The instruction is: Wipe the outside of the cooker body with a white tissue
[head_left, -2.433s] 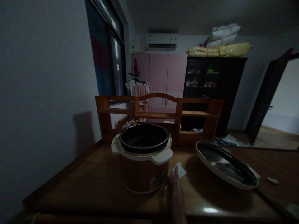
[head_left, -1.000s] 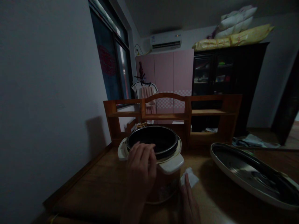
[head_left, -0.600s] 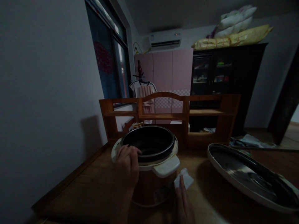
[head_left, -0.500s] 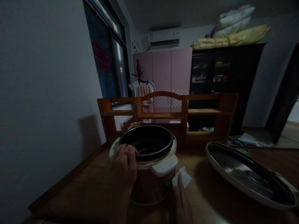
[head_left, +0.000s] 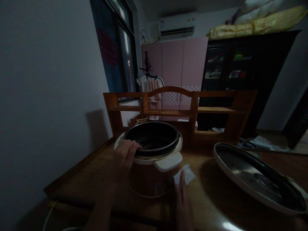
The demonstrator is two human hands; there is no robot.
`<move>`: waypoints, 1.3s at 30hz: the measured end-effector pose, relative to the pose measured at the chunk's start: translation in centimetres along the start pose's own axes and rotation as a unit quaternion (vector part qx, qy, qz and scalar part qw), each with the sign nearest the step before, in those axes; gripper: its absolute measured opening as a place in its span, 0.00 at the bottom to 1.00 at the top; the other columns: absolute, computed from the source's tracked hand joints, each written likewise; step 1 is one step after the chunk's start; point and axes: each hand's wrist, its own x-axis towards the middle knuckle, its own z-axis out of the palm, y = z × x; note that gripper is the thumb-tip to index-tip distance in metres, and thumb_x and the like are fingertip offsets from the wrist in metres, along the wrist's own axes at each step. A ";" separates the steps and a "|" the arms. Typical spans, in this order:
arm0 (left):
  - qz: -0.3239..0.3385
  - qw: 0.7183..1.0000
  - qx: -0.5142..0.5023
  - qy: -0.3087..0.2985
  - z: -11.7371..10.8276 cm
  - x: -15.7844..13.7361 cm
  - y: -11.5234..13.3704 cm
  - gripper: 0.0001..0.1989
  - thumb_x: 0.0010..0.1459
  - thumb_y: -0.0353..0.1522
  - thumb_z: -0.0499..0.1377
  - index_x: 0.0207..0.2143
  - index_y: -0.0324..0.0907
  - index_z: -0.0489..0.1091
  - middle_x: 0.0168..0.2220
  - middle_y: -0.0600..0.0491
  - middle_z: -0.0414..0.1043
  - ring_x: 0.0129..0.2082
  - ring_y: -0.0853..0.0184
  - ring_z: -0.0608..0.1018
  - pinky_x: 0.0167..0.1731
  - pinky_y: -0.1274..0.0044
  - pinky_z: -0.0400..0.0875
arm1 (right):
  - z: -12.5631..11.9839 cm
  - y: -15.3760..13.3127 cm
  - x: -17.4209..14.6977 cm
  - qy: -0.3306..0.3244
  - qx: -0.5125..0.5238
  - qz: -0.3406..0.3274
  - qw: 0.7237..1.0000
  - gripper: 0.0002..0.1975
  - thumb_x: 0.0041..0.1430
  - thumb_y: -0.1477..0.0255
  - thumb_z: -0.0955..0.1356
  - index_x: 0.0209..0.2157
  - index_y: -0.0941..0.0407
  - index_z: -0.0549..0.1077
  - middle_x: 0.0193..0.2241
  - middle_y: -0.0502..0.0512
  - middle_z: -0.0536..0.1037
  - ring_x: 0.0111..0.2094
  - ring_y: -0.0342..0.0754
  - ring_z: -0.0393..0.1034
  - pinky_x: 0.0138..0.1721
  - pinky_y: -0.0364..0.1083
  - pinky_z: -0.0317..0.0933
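A rice cooker with a brownish body and a pale top ring stands on the wooden desk. Its black inner pot sits in it, the rim raised above the ring. My left hand is closed over the near left of that rim, fingertips curled inward over the edge. Low at the cooker's right side, my right hand pinches a folded white cloth or tissue. The cloth is close to the body; whether it touches I cannot tell. The cooker's lid lies at the right, its inner metal face showing.
Behind the cooker runs a low wooden shelf unit. The wall borders the desk on the left. A pale cord hangs at the lower left. Pink cabinets and a dark cabinet stand farther back.
The view has tilted down and turned slightly left, so the room appears higher and farther right. My left forearm has swung left, hand still on the rim. My right hand still holds the cloth.
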 end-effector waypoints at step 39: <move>0.006 0.984 -0.004 0.177 2.9 -0.3 -0.3 0.19 0.68 0.35 0.44 0.28 0.44 0.68 0.29 0.53 0.69 0.34 0.66 0.71 0.42 0.70 0.63 | 5.0 -2.3 -3.0 0.007 -0.228 -0.222 0.948 0.34 0.70 0.68 0.58 0.70 0.55 0.36 0.70 0.65 0.40 0.68 0.65 0.47 0.57 0.69 0.57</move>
